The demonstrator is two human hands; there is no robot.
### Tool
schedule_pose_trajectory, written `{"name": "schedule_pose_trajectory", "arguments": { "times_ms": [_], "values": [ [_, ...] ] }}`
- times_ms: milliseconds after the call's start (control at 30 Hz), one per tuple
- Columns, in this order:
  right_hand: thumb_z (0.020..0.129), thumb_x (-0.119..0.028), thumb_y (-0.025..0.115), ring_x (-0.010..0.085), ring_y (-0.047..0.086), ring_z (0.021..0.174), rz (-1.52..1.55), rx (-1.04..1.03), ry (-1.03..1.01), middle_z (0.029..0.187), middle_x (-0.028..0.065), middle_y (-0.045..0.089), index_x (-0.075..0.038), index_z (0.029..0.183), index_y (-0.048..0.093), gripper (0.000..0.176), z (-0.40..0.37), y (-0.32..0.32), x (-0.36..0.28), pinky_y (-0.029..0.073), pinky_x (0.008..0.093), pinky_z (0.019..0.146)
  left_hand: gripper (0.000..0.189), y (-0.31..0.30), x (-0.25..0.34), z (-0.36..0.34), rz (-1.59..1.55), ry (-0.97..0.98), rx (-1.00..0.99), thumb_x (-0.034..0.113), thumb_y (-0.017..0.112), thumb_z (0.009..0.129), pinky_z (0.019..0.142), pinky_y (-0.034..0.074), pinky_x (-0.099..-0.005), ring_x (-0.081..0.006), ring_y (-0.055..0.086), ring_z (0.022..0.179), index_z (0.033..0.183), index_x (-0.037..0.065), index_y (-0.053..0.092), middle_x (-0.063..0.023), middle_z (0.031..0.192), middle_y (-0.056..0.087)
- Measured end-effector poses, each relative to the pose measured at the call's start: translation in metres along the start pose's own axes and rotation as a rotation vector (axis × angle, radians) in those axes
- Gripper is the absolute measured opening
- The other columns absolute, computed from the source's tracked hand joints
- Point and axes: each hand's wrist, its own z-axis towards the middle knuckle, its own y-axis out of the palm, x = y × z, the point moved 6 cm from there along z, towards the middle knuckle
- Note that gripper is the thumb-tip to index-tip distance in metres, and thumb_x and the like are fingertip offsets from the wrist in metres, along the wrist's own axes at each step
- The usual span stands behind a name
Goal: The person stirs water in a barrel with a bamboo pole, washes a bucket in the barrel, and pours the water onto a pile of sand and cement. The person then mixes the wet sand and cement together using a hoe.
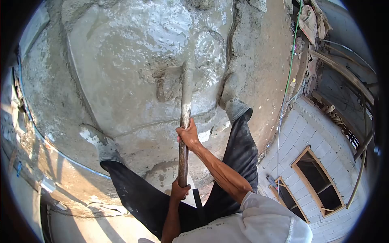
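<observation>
A long-handled hoe (186,97) runs away from my body, its head sunk in wet grey mortar (121,65). My right hand (189,134) is wrapped around the middle of the handle. Closer to my waist, my left hand (180,190) grips the handle's near end. Most of the hoe's blade is hidden by the mix, with only thin edges showing either side of the handle. Beside it lies a rough, drier lump of mortar (168,87) with a hollow in it.
My mud-caked boots, left (101,143) and right (237,108), stand wide apart at the mix's near edge. A blue hose (73,160) curves along the left. At right are a green line (292,52), a block wall (283,154) and wooden window frames (310,152).
</observation>
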Motion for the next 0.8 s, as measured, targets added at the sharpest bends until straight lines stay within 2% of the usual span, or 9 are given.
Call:
{"name": "schedule_pose_trajectory", "arguments": {
  "times_ms": [133, 233, 267, 300, 367, 433, 500, 567, 800],
  "values": [
    [0.077, 0.003, 0.060, 0.0125, 0.050, 0.043, 0.078, -0.067, -0.102, 0.067, 0.0038, 0.049, -0.007, 0.099, 0.037, 0.033, -0.004, -0.012, -0.076, 0.039, 0.0263, 0.037, 0.047, 0.023, 0.009, 0.042, 0.087, 0.145, 0.063, 0.005, 0.069, 0.069, 0.058, 0.047, -0.0294, -0.0105, 0.055, 0.062, 0.114, -0.002, 0.056, -0.0036, 0.073, 0.057],
    [0.077, 0.000, 0.059, 0.0138, 0.052, 0.044, -0.023, -0.001, -0.372, 0.066, 0.0049, 0.050, -0.002, 0.102, 0.035, 0.035, 0.033, -0.056, -0.195, 0.041, 0.0298, 0.037, 0.036, 0.089, 0.116, 0.105, 0.126, 0.344, 0.008, 0.009, 0.070, 0.071, 0.072, 0.048, -0.0314, -0.0151, 0.057, 0.074, 0.104, 0.001, 0.057, -0.0066, 0.079, 0.060],
    [0.077, -0.001, 0.060, 0.0144, 0.052, 0.043, -0.048, 0.042, -0.459, 0.065, 0.0057, 0.051, -0.002, 0.102, 0.035, 0.035, 0.055, -0.072, -0.231, 0.042, 0.0300, 0.037, 0.034, 0.112, 0.161, 0.126, 0.113, 0.443, -0.028, 0.009, 0.070, 0.071, 0.072, 0.047, -0.0319, -0.0149, 0.057, 0.074, 0.102, 0.001, 0.057, -0.0051, 0.077, 0.058],
    [0.076, -0.002, 0.060, 0.0149, 0.052, 0.043, -0.073, 0.092, -0.546, 0.064, 0.0067, 0.051, 0.000, 0.101, 0.036, 0.034, 0.074, -0.083, -0.268, 0.042, 0.0302, 0.037, 0.031, 0.132, 0.209, 0.139, 0.099, 0.374, -0.077, 0.008, 0.070, 0.072, 0.064, 0.046, -0.0301, -0.0130, 0.055, 0.067, 0.099, 0.002, 0.056, -0.0047, 0.073, 0.056],
    [0.075, -0.005, 0.062, 0.0154, 0.054, 0.044, -0.113, 0.131, -0.650, 0.065, 0.0087, 0.054, 0.002, 0.096, 0.040, 0.032, 0.133, -0.103, -0.312, 0.046, 0.0307, 0.039, 0.026, 0.159, 0.257, 0.196, 0.047, 0.556, -0.106, 0.006, 0.067, 0.073, 0.048, 0.041, -0.0287, -0.0112, 0.051, 0.053, 0.096, 0.002, 0.054, -0.0038, 0.066, 0.052],
    [0.075, -0.004, 0.063, 0.0168, 0.054, 0.044, -0.144, 0.101, -0.613, 0.064, 0.0099, 0.054, 0.003, 0.094, 0.041, 0.030, 0.193, -0.113, -0.317, 0.048, 0.0328, 0.039, 0.026, 0.175, 0.275, 0.203, 0.031, 0.527, -0.141, 0.005, 0.066, 0.073, 0.044, 0.040, -0.0284, -0.0111, 0.050, 0.048, 0.095, 0.002, 0.053, -0.0037, 0.065, 0.051],
    [0.074, -0.002, 0.063, 0.0179, 0.054, 0.044, -0.174, 0.049, -0.392, 0.063, 0.0103, 0.053, 0.003, 0.093, 0.042, 0.029, 0.245, -0.113, -0.265, 0.048, 0.0345, 0.038, 0.025, 0.181, 0.263, 0.199, -0.115, 0.253, -0.201, 0.003, 0.064, 0.073, 0.040, 0.040, -0.0304, -0.0126, 0.050, 0.044, 0.095, 0.001, 0.052, -0.0031, 0.064, 0.051],
    [0.074, -0.001, 0.061, 0.0189, 0.054, 0.043, -0.116, 0.108, -0.229, 0.062, 0.0101, 0.053, 0.003, 0.087, 0.046, 0.021, 0.241, -0.106, -0.224, 0.048, 0.0357, 0.037, 0.024, 0.160, 0.244, 0.191, -0.044, 0.198, -0.073, 0.001, 0.063, 0.074, 0.038, 0.039, -0.0303, -0.0128, 0.048, 0.041, 0.093, 0.001, 0.050, -0.0033, 0.064, 0.051],
    [0.074, 0.002, 0.060, 0.0206, 0.054, 0.046, -0.203, 0.069, 0.054, 0.061, 0.0118, 0.054, 0.004, 0.070, 0.052, 0.009, 0.223, -0.080, -0.184, 0.047, 0.0363, 0.039, 0.019, 0.146, 0.232, 0.131, -0.177, 0.025, -0.157, 0.001, 0.066, 0.075, 0.038, 0.042, -0.0287, -0.0127, 0.051, 0.042, 0.084, 0.003, 0.048, -0.0043, 0.059, 0.052]
  ]
}}
